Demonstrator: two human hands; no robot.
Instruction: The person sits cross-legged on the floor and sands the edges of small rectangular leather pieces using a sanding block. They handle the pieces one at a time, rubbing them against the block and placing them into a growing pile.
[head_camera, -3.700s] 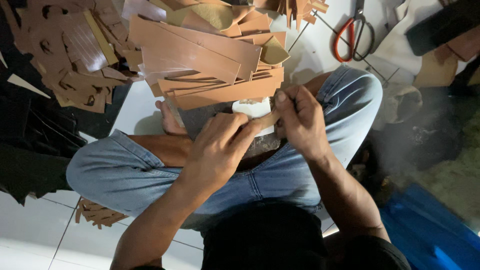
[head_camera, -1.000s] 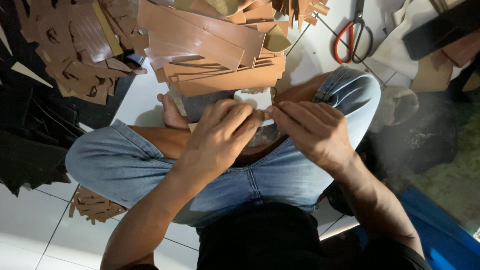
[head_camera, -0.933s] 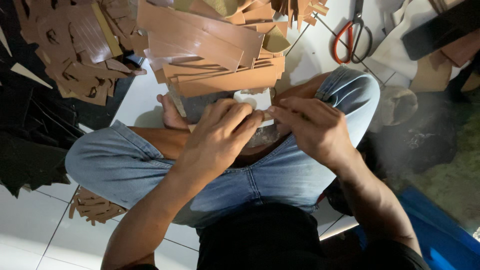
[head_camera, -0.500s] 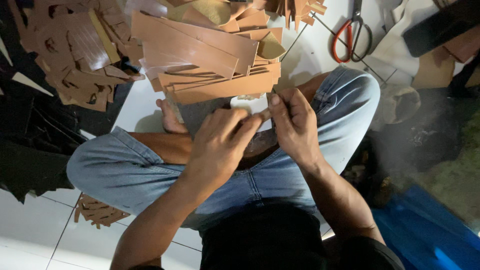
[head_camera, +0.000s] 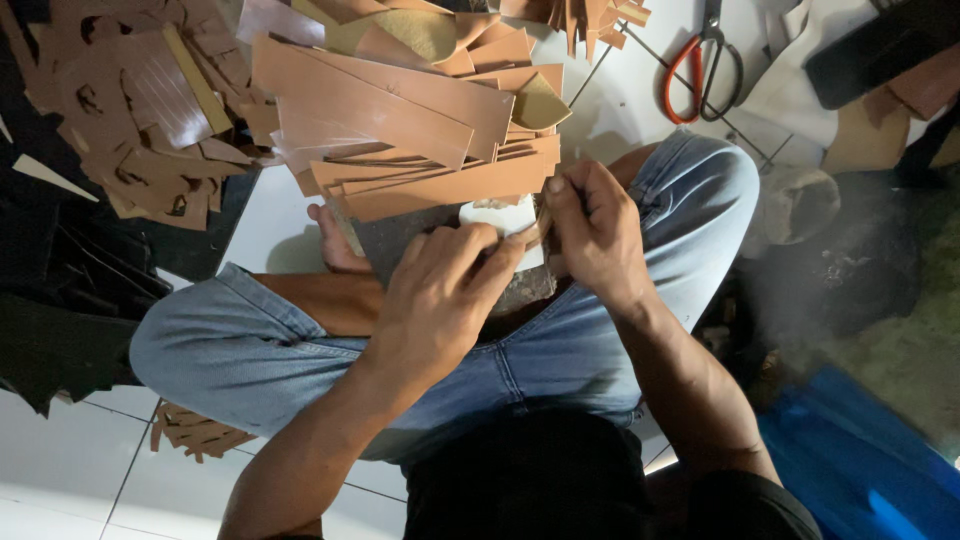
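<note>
Fingers (head_camera: 480, 250) press a white piece (head_camera: 497, 215) above white floor tiles (head_camera: 60, 450).

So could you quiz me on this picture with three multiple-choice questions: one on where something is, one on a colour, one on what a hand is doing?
1. Where are the scissors?
A. on the floor beyond the right knee
B. on the lap
C. in the left hand

2. What colour are the scissors' handles?
A. blue
B. red
C. green

3. The left hand is:
A. lying flat on the floor
B. raised in the air
C. pressing a white piece

Answers: 1 A, they lie on the white floor; 2 B, red loops; 3 C, its fingers rest on it.
</note>
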